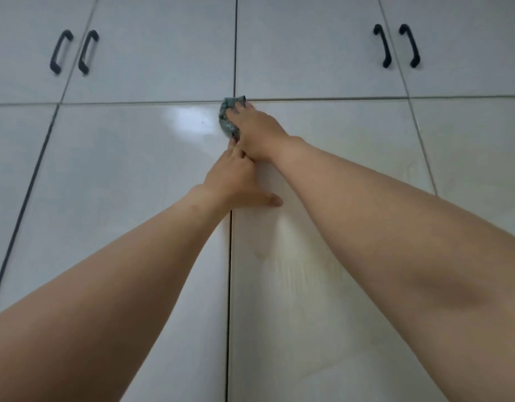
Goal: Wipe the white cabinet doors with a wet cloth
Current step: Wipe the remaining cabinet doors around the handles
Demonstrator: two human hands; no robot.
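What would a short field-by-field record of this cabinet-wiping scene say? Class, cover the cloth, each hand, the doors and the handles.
cloth: grey-green crumpled wet cloth, pressed against the doors where the upper and lower rows meet
right hand: right hand lies on the cloth, fingers over it
left hand: left hand just below, fingertips near the cloth's lower edge, thumb spread across the vertical gap
doors: glossy white cabinet doors, streaky patch on the lower right door
handles: two pairs of black curved handles on the upper doors, untouched
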